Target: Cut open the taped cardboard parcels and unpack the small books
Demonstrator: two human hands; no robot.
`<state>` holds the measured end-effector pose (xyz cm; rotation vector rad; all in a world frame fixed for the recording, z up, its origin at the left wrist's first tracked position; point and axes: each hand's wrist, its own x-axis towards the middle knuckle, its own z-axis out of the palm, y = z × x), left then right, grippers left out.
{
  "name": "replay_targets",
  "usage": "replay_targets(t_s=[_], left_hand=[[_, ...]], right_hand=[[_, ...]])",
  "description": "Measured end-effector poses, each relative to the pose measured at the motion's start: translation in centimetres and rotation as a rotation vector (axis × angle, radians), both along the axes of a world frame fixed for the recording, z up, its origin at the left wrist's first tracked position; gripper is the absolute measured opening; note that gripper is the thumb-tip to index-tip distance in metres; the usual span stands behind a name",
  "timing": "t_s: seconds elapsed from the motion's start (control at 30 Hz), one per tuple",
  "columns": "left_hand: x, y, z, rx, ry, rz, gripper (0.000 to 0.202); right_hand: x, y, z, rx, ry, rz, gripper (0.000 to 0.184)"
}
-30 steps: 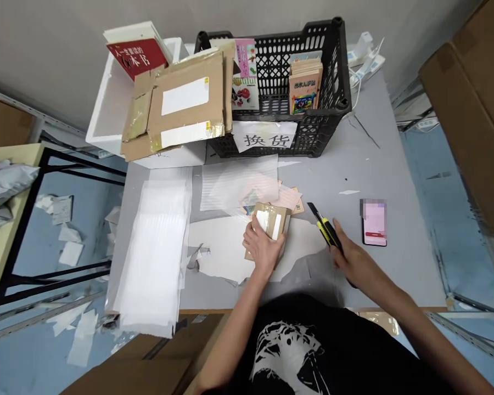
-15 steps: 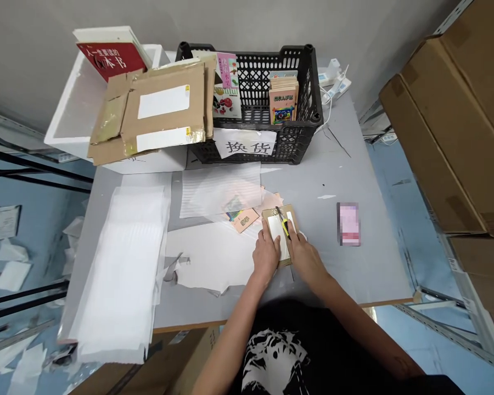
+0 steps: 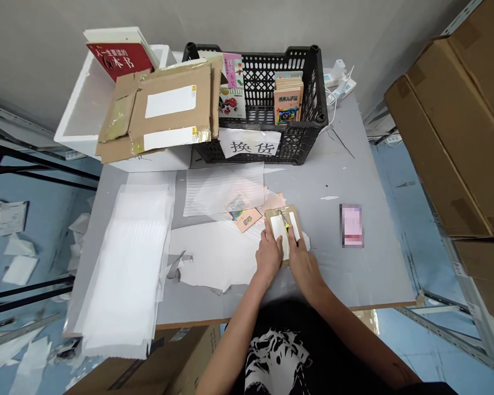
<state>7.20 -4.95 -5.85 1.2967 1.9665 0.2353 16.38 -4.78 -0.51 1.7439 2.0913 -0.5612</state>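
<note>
The left hand [image 3: 269, 252] bears on a small brown cardboard parcel with clear tape and white labels [image 3: 280, 233]; its fingers are partly bent along the left edge, the thumb lying across the top, and they have hold of it. The right hand [image 3: 306, 269] has its fingers closed round a slim yellow-and-black cutter [image 3: 287, 226], forefinger along the handle, blade pointing away over the taped top. The parcel thus sits between both sets of fingers; the left grip appears intended to steady it, the forefinger to guide the blade. Whether the blade has entered the tape cannot be told.

Under the parcel, reaching left of the left fingers, is a torn-edged white paper sheet [image 3: 218, 252]. A peach-coloured printed booklet [image 3: 247, 219] lies just beyond those fingers, leftward, partly covered by a translucent ribbed packing sheet [image 3: 224, 186].

Clearance between left thumb and cutter is slight. The grey table top [image 3: 366, 280] gives the right fingers broader sideways room, as far as a dark-rimmed phone with a pink screen [image 3: 352, 225]. The table's front edge runs behind both hands, under the forearms.
</note>
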Motion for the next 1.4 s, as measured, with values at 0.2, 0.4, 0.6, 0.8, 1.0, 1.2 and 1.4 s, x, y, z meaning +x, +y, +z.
replay_targets(t_s=[0.2,0.4,0.6,0.8,1.0,1.2,1.4], left_hand=[[0.0,-0.1,0.2,0.008,-0.011,0.012,0.064],[0.0,-0.4,-0.3,0.025,-0.015,0.023,0.064],[0.1,-0.2,-0.4,0.008,-0.002,0.029,0.064],[0.2,-0.3,-0.8,0.01,0.011,0.032,0.063],[0.4,-0.2,-1.2,0.002,0.014,0.02,0.062],[-0.8,1.0,0.8,0.165,0.333,-0.226,0.062],[-2.1,5.3,1.2,0.441,0.407,-1.103,0.066]], right_hand=[[0.5,-1.3,0.1,-0.029,0.036,0.011,0.06],[0.9,-2.2,2.2,-0.073,0.048,0.027,0.064],[3.0,-5.8,3.9,-0.28,-0.01,0.081,0.068],[3.3,-7.8,4.1,-0.281,-0.032,0.037,0.069],[3.5,-8.0,4.1,-0.251,-0.058,0.058,0.07],[7.5,-9.0,6.1,-0.165,-0.033,0.09,0.07],[11.8,-7.9,6.7,0.102,0.054,-0.162,0.058]])
